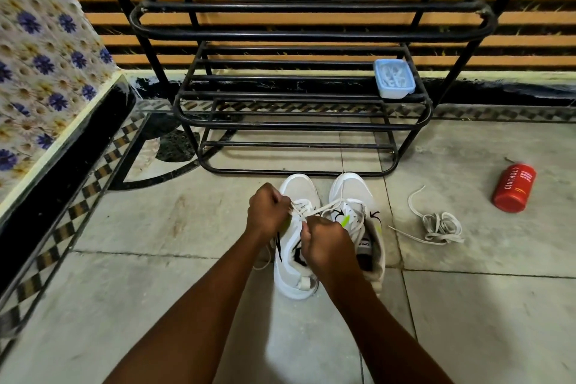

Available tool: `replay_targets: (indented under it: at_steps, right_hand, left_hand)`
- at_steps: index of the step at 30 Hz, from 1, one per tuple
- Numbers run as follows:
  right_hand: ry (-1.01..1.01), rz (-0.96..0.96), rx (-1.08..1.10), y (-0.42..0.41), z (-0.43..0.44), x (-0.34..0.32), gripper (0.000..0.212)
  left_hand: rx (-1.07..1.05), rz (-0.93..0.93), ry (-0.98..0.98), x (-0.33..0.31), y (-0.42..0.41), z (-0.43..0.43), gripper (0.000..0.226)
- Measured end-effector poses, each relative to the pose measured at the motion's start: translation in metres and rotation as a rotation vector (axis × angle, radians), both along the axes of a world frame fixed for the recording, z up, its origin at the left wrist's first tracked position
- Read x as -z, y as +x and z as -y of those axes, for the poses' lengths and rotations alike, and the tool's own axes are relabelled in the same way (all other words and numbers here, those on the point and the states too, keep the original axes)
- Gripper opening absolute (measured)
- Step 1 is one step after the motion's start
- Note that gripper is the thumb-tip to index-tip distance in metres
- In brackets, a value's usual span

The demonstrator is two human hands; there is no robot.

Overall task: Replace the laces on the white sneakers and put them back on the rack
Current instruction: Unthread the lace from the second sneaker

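Home interior, floor-level corner by a wall. Evidence: a black tubular-metal shoe rack with several slatted shelves, standing against the far wall; a pale stone-tile floor with a black-and-tan chequered border running along the left; a striped wall in orange and black horizontal bands above a dark skirting; a blue-flowered patterned surface at far left. Household items: a small blue plastic tub at the right end of a lower rack shelf; a red Cinthol can lying on the floor at right; white sneakers at the rack's foot; loose laces between sneakers and can.
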State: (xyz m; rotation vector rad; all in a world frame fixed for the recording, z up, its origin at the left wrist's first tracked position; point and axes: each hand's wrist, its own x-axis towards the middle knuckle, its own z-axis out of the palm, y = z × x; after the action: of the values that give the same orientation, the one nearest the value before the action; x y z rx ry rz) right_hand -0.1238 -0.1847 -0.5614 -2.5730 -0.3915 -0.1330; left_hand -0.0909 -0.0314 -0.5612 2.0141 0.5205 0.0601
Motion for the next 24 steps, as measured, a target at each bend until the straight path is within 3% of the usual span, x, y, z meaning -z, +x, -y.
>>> replay_targets:
  at_steps: [3,5,9,12,14,16,19,21,24]
  right_hand:
    - [-0.082,-0.086,-0.014,0.002,-0.002,-0.005,0.038]
    - [-0.127,-0.114,-0.025,0.002,-0.002,-0.008,0.031]
    - [-0.151,-0.138,-0.033,0.002,-0.003,-0.012,0.022]
    - [-0.189,-0.179,-0.035,0.001,-0.004,-0.018,0.022]
    - [-0.225,-0.205,-0.036,0.0,-0.003,-0.023,0.021]
    - [-0.265,-0.236,-0.041,-0.001,-0.003,-0.028,0.019]
    - [-0.318,-0.282,-0.066,0.0,-0.005,-0.033,0.019]
    - [-0.333,-0.303,-0.07,0.0,-0.006,-0.035,0.019]
    - [-0.338,-0.304,-0.07,0.001,-0.007,-0.035,0.019]
  left_hand:
    - [0.035,-0.026,-0.271,-0.002,0.005,-0.003,0.01]
    - [0.122,-0.026,-0.305,-0.012,0.003,-0.006,0.009]
    - [0.44,-0.022,0.064,-0.011,0.006,-0.014,0.007]
    - [0.411,0.012,0.228,-0.004,0.009,-0.009,0.012]
    - [0.285,0.087,0.268,0.004,0.007,-0.003,0.017]
    - [0.016,0.125,0.088,0.01,0.003,0.003,0.018]
    - [-0.378,0.013,-0.381,0.008,0.004,0.01,0.021]
    - [-0.355,-0.022,-0.493,0.007,0.006,0.01,0.023]
    - [-0.051,-0.002,-0.402,-0.002,0.002,0.003,0.023]
